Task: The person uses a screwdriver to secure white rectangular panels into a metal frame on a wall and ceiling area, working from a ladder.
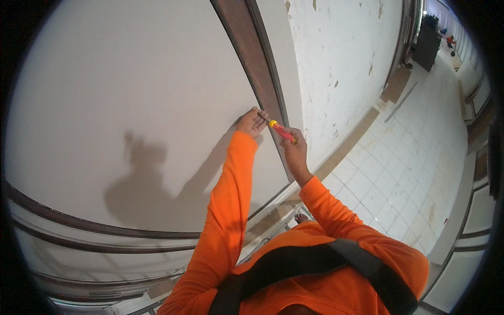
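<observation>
1. The person's right hand is wrapped around the handle of a red-and-yellow screwdriver.
2. The left hand, partly curled, meets its tip end; any grip cannot be told.
3. The screwdriver is before brown trim.

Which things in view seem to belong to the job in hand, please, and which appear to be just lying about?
In use:
Red-and-yellow screwdriver-like tool, held in the right hand
Brown trim, with the left hand by the tool's tip

Apparently lying about:
Thin strip on the tiled floor
Dark boxy thing, farther off
</observation>
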Demonstrator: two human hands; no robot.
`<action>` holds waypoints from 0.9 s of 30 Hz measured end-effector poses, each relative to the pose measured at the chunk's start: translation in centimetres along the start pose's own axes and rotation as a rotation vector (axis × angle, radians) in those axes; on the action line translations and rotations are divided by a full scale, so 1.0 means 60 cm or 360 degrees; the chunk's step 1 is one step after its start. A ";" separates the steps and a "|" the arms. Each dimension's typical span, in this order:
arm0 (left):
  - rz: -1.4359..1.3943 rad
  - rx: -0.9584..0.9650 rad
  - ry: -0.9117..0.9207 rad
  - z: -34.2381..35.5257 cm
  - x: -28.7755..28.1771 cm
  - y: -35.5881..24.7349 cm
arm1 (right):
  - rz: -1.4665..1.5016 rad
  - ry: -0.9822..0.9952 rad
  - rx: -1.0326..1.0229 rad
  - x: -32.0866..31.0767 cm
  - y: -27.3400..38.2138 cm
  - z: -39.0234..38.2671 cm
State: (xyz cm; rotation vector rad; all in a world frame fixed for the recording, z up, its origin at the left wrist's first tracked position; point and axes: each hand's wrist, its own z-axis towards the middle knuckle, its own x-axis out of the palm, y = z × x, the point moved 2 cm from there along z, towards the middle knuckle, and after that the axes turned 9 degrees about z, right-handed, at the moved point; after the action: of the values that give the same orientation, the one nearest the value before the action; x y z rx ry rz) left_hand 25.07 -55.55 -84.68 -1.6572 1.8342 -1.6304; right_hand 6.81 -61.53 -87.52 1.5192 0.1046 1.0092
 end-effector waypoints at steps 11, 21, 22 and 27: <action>-0.0556 0.0260 -0.0358 0.045 -0.014 0.051 | -0.0408 -0.0098 -0.0221 -0.001 0.036 0.004; -0.0743 0.0188 -0.0544 0.024 0.021 0.058 | -0.1102 0.0973 -0.0938 0.147 0.245 0.167; -0.0765 0.0353 -0.0115 0.045 -0.028 0.058 | -0.1191 0.1340 -0.0914 0.208 0.246 0.164; -0.0684 -0.0021 -0.0342 0.022 0.056 0.035 | -0.1847 0.1306 -0.1046 0.274 0.199 0.237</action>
State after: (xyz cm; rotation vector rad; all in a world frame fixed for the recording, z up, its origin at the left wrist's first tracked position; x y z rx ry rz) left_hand 23.58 -59.40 -85.14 -2.2519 1.4603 -1.5029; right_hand 20.21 -65.60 -67.04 0.2120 0.9992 0.5226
